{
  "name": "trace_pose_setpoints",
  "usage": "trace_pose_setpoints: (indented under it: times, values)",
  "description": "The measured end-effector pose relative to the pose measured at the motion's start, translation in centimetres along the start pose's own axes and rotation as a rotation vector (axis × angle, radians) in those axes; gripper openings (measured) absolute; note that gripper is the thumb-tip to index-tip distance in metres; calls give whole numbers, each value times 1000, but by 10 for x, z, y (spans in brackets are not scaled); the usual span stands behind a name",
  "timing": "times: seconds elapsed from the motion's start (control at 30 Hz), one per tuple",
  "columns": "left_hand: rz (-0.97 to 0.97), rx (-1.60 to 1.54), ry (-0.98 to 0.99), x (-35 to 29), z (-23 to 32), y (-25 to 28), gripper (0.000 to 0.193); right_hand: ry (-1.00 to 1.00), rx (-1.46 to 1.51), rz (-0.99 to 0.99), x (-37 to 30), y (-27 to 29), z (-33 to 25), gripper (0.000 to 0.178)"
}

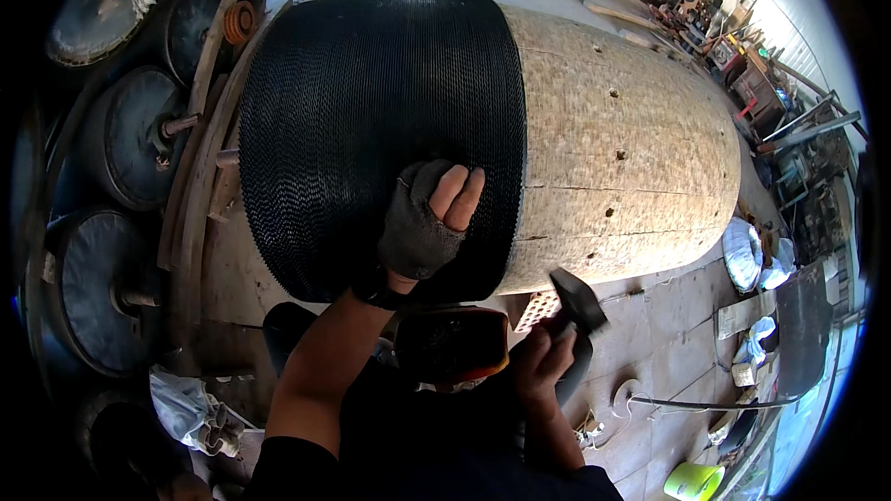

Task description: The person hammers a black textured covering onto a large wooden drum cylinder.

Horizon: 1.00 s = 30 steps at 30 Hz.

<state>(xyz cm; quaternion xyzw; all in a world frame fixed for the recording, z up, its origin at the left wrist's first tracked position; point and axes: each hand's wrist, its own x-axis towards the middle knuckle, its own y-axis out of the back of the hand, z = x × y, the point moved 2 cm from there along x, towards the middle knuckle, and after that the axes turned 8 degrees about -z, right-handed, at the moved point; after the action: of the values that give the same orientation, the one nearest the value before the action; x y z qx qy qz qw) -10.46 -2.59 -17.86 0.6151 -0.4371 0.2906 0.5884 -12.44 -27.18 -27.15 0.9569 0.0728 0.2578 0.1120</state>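
A large wooden roller (631,139) lies across in front of me, its left part covered in black toothed wire or strip (371,83) in tight rows. My left hand (429,223), in a dark grey glove with bare fingertips, is closed against the black rows near their right edge. Whatever it may pinch is hidden under the fingers. Low and to the right, my right hand (546,357) grips a hammer (577,301), its dark head raised beside the roller's lower edge. Between my forearms sits an open container (452,341) with dark contents that I cannot make out.
Dark drums with shafts (139,139) stand along the left, beside long wooden boards (200,167). A perforated brick (536,312) sits below the roller. White bundles (742,255), a thin rod (715,404) and a lime-green bucket (693,481) lie at the right.
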Motion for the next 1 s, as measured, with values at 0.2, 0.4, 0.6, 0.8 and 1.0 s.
trace_pose_setpoints:
  times: [0.2, 0.4, 0.6, 0.8, 1.0]
  values:
    - [-8, 28, -6, 1, 2, 3, 50, -149, -304, -180, 3, -15, 57, 15]
    - [31, 29, 0, 8, 0, 2, 48, 125, -10, 49, -3, -3, 35, 17]
    - [-2, 84, -4, 11, -3, -1, 45, -78, -66, -134, 10, -1, 28, 17]
    - [-50, 178, 24, 15, -5, 2, 39, 69, -124, -112, 9, 1, 36, 20]
    - [-81, 62, 41, 8, 26, 13, 34, -169, -233, -233, -32, -1, 80, 17]
